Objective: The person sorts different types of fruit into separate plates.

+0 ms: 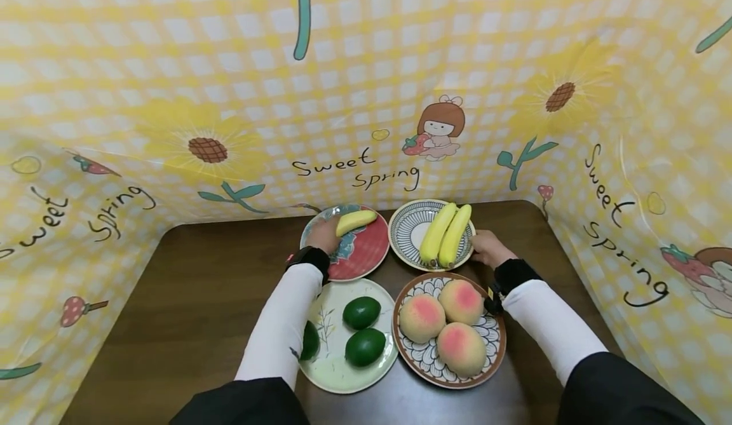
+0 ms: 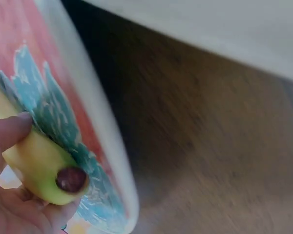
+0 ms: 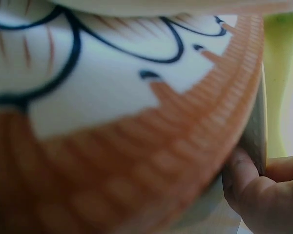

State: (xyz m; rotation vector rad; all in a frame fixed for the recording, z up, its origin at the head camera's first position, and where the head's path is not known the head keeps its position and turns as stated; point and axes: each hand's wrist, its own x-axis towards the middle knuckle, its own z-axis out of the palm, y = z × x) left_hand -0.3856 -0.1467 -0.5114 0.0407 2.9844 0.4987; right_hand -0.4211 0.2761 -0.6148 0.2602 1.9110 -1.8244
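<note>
My left hand [image 1: 323, 234] grips a yellow banana [image 1: 359, 221] over the red plate [image 1: 368, 253] with a blue flower design. In the left wrist view the thumb and fingers close round the banana [image 2: 41, 158] near its dark tip. At the right, my right hand [image 1: 490, 249] pinches the rim of a blue-and-white striped plate [image 1: 405, 233]. Two more bananas [image 1: 437, 234] lie side by side on that plate. The right wrist view has the fingers [image 3: 256, 192] at the plate's edge, behind a brown-rimmed plate.
Nearer to me, a pale green plate [image 1: 328, 374] holds several dark green fruits [image 1: 365, 347], one partly hidden by my left sleeve. Beside it, a brown-rimmed plate [image 1: 426, 374] bears three peaches [image 1: 462, 349]. A yellow checked cloth [image 1: 343, 94] surrounds the brown table [image 1: 189, 298].
</note>
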